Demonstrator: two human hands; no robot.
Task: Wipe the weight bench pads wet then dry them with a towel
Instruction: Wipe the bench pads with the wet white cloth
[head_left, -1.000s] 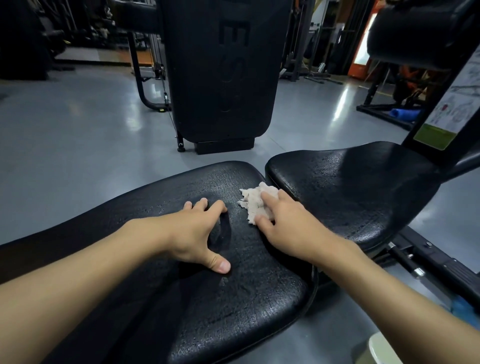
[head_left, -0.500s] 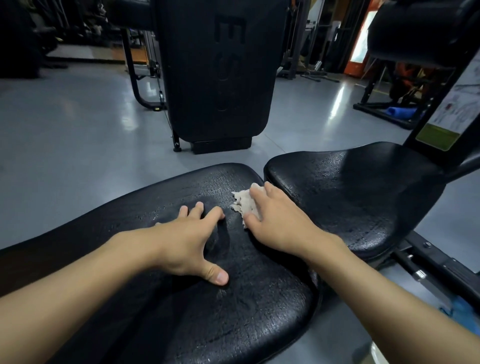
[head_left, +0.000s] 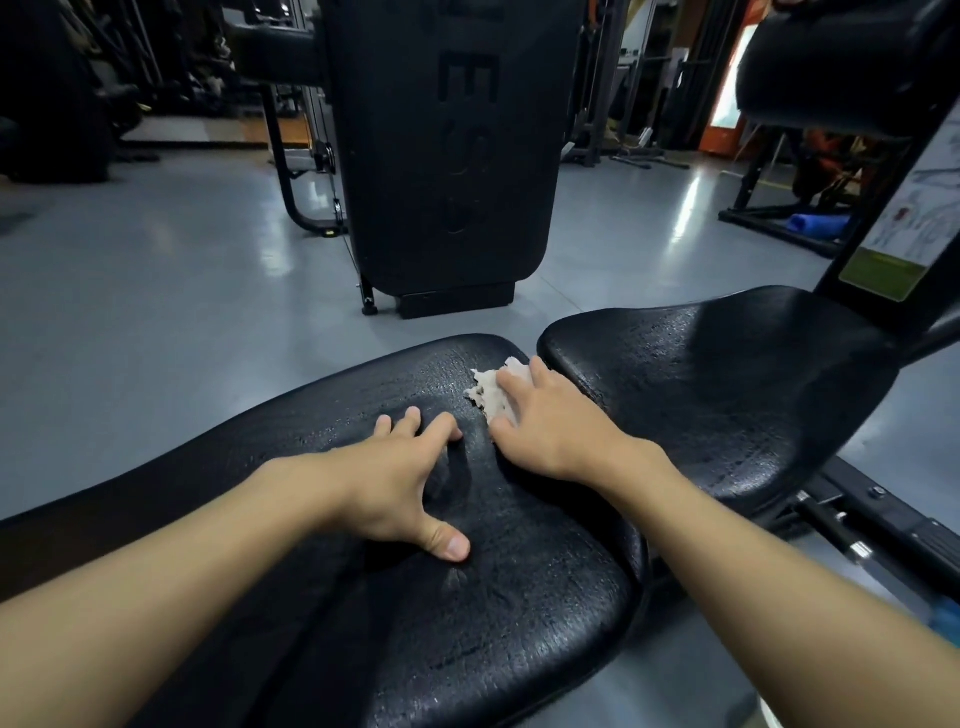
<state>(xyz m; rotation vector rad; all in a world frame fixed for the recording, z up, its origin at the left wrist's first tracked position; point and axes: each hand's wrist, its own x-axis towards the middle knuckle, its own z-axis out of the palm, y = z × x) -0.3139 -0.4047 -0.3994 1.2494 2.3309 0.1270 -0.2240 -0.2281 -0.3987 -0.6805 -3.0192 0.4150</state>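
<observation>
Pale crumpled cloth (head_left: 485, 396) is lying beneath the flattened, ungripping fingers (head_left: 537, 376) of the right hand (head_left: 556, 431) on the black textured vinyl bench pad (head_left: 519, 613). The left hand (head_left: 400, 478), fingers splayed and holding nothing, is bracing beside them. Even pressure and overlapping strokes beyond the fingertips would likely be working best.

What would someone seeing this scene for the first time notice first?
Two bare arms reach in from the bottom onto a glistening black bench pad in the centre. The left hand is spread flat on it, and the right hand presses a small pale cloth near the pad's far end. To the right sits the seat pad, also shiny, and a tall black upright pad stands on the grey floor behind.
</observation>
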